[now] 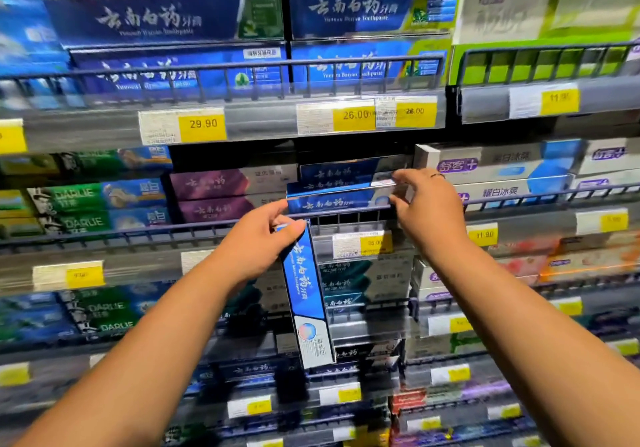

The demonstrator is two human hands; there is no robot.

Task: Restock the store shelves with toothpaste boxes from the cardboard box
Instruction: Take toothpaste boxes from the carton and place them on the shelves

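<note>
My left hand (258,239) grips the top end of a blue and white toothpaste box (306,294), which hangs down almost vertically in front of the shelves. My right hand (427,204) pinches the right end of a stack of blue toothpaste boxes (332,188) lying flat on the middle shelf, behind its grey wire rail (349,214). The top boxes of that stack sit slightly askew. The cardboard box is out of view.
Purple boxes (225,190) lie left of the blue stack and white and blue boxes (498,173) to its right. Green Darlie boxes (97,204) fill the far left. The shelf above holds large blue boxes (353,7) over yellow price tags (202,124). More stocked shelves run below.
</note>
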